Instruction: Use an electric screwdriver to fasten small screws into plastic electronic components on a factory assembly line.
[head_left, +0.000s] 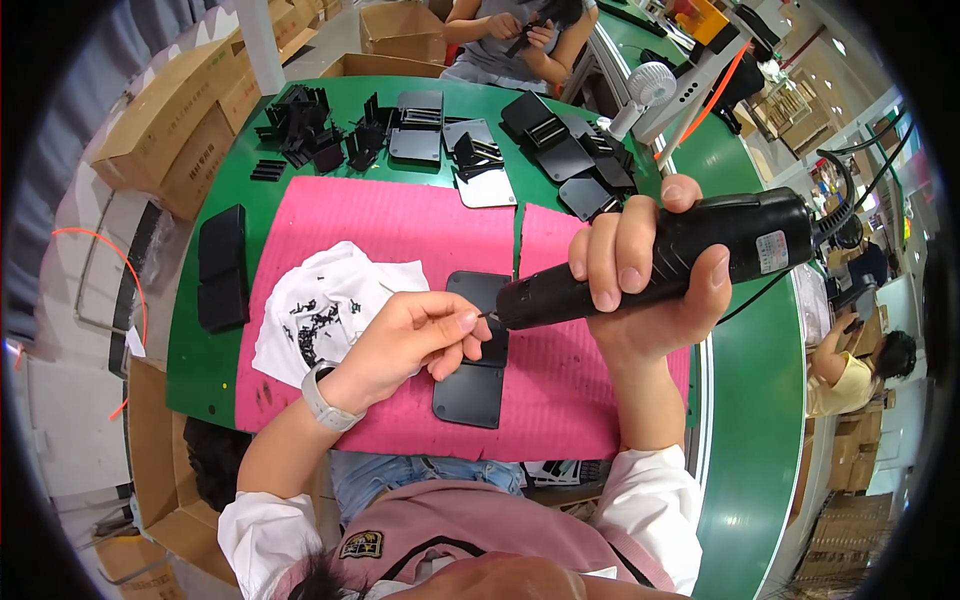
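My right hand is wrapped round a black electric screwdriver, held level with its tip toward the left. At that tip, the thumb and forefinger of my left hand pinch a small dark screw, mostly hidden by the fingers. Below them, a black folding stand with two flat plates lies on the pink mat; my left hand and the screwdriver cover part of its middle. Beside my left hand, a crumpled white cloth carries many loose black screws.
On the green table, black bracket parts are heaped at the back left. Several plates and stands lie along the back. A black folded piece sits left of the mat. A small white fan stands back right; another person works across the table.
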